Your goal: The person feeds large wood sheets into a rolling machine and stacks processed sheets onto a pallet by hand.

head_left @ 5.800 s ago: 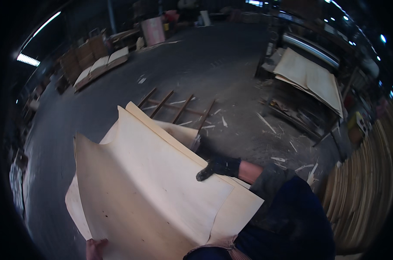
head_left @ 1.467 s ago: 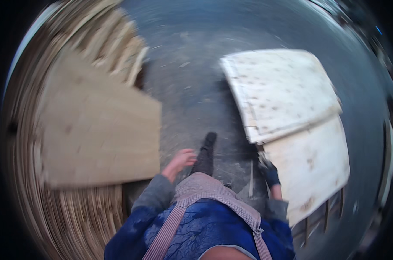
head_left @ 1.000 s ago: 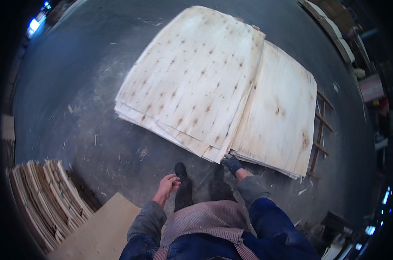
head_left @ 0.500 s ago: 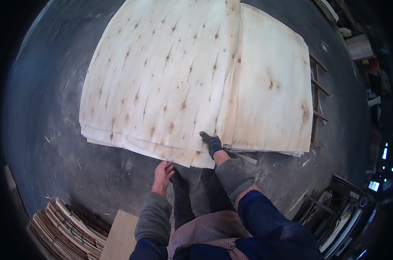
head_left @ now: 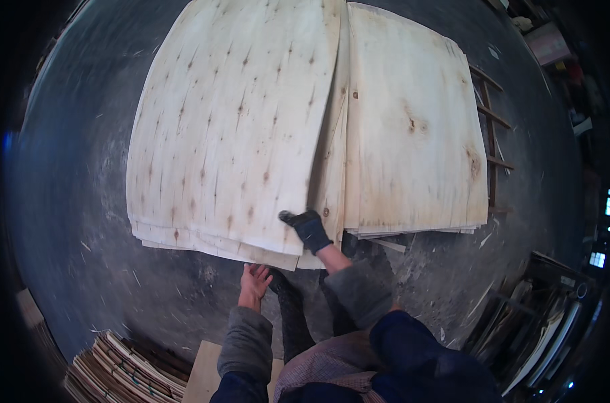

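A large pale wood veneer sheet (head_left: 231,127) with many brown knots lies uppermost on the left stack. Its right edge is raised a little, with a dark gap beneath. My right hand (head_left: 310,230), in a dark glove, grips that edge near the front corner, thumb on top; its other fingers are partly hidden. My left hand (head_left: 254,282) is bare, its fingers apart, just off the stack's front edge and holding nothing. More layered sheets (head_left: 271,258) stick out below the top one. A second stack of veneer sheets (head_left: 416,134) lies against the right side.
A wooden slatted frame (head_left: 491,127) shows past the right stack. Bundled thin wood sheets (head_left: 127,366) stand at the lower left, beside a flat board (head_left: 204,366). Dark equipment (head_left: 537,322) is at the lower right. Wood scraps litter the dark floor (head_left: 103,195).
My right hand has moved left with the top sheet's edge, which has lifted and shifted left, uncovering sheets beneath. My left hand's fingers have spread. The whole view has shifted slightly.
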Demonstrator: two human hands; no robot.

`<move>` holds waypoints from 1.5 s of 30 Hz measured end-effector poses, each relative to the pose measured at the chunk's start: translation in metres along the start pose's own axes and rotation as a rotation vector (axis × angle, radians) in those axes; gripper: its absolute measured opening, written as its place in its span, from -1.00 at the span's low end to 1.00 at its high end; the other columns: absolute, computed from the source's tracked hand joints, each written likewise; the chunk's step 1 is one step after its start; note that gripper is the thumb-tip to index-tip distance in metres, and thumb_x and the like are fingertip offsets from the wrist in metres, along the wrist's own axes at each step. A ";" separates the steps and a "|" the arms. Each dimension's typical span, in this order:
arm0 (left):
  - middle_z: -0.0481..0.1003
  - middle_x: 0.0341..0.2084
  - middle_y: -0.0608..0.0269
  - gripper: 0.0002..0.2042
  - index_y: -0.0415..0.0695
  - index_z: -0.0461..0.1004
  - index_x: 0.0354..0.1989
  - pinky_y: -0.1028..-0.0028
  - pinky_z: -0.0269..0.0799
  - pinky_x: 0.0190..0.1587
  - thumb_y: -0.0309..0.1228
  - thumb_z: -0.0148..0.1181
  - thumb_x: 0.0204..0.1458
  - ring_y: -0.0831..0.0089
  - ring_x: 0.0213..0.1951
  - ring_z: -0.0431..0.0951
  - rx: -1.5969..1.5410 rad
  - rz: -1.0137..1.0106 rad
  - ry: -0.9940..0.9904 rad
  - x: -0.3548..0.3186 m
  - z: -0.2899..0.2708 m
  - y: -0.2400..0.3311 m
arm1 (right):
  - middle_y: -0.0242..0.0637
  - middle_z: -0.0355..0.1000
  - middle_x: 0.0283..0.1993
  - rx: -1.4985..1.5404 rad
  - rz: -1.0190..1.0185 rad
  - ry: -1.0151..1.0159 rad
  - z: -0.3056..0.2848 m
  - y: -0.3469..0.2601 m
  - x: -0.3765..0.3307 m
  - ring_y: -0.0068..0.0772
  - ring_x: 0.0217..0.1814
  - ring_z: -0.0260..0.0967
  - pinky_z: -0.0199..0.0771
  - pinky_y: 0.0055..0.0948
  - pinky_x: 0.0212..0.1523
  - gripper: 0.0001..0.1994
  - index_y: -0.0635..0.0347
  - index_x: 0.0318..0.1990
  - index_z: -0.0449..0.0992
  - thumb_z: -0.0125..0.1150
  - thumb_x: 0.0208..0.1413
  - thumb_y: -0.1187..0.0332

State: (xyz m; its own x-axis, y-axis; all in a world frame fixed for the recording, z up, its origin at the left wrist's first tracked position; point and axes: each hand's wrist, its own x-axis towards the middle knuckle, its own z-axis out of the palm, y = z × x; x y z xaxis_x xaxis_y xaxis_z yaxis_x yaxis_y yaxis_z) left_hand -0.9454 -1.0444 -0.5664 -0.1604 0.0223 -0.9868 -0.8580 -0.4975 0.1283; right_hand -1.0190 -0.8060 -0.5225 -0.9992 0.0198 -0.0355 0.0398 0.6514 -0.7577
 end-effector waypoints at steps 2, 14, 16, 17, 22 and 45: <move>0.24 -0.01 0.15 -0.55 -0.02 0.14 0.06 0.08 0.15 -0.05 -0.04 -0.28 0.07 0.25 -0.01 0.25 0.008 0.002 -0.021 -0.001 0.003 0.002 | -0.16 0.45 -0.39 0.255 0.160 0.075 -0.045 -0.080 0.019 -0.48 -0.36 0.40 0.37 -0.54 -0.25 -0.78 0.30 -0.26 0.45 0.11 -0.04 0.37; 0.07 0.09 0.14 -0.59 -0.11 0.18 -0.02 -0.05 -0.05 0.07 -0.10 -0.24 0.07 0.18 0.10 0.10 -0.274 0.046 -0.034 -0.006 0.022 -0.004 | -0.12 0.43 -0.34 0.397 0.885 0.229 0.009 -0.015 -0.066 -0.19 -0.28 0.38 0.37 -0.31 -0.24 -0.53 0.27 -0.23 0.39 0.36 -0.34 0.22; 0.11 0.05 0.15 -0.61 -0.14 0.22 -0.11 -0.02 -0.10 0.09 -0.08 -0.19 0.05 0.21 0.09 0.11 -0.294 0.062 -0.039 -0.006 0.015 -0.002 | -0.11 0.42 -0.30 0.242 0.859 0.297 0.022 0.009 -0.069 -0.18 -0.24 0.37 0.36 -0.31 -0.20 -0.47 0.27 -0.19 0.37 0.40 -0.40 0.26; 0.13 0.04 0.15 -0.60 -0.16 0.22 -0.13 0.00 -0.11 0.11 -0.07 -0.18 0.04 0.23 0.10 0.10 -0.286 0.060 -0.068 -0.007 0.014 0.001 | -0.07 0.41 -0.28 0.230 0.790 0.397 0.046 0.035 -0.077 -0.13 -0.22 0.36 0.35 -0.29 -0.18 -0.45 0.27 -0.19 0.37 0.41 -0.43 0.26; 0.25 -0.05 0.12 -0.61 -0.20 0.27 -0.18 0.08 0.01 0.09 -0.11 -0.05 0.00 0.25 0.06 0.18 -0.307 0.105 -0.007 -0.023 0.032 0.011 | 0.02 0.31 -0.08 0.395 0.949 0.288 0.056 0.043 -0.073 -0.11 -0.03 0.27 0.26 -0.31 -0.02 -0.22 0.34 0.02 0.18 0.42 -0.44 0.24; 0.23 0.03 0.13 -0.59 -0.15 0.10 0.10 0.16 0.17 0.07 -0.25 -0.18 0.10 0.22 0.05 0.25 -0.233 0.012 -0.244 -0.118 -0.074 -0.081 | -0.30 0.43 -0.19 1.201 1.028 -0.164 -0.036 -0.081 -0.214 -0.52 -0.11 0.33 0.28 -0.50 0.00 -0.70 0.26 -0.16 0.45 0.19 -0.07 0.33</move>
State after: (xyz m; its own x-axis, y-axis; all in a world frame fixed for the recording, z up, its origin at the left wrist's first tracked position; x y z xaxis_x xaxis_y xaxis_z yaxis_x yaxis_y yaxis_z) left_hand -0.8212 -1.0711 -0.4673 -0.3066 0.2082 -0.9288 -0.7253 -0.6831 0.0862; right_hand -0.8085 -0.8363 -0.4300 -0.5355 -0.0749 -0.8412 0.7305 -0.5409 -0.4168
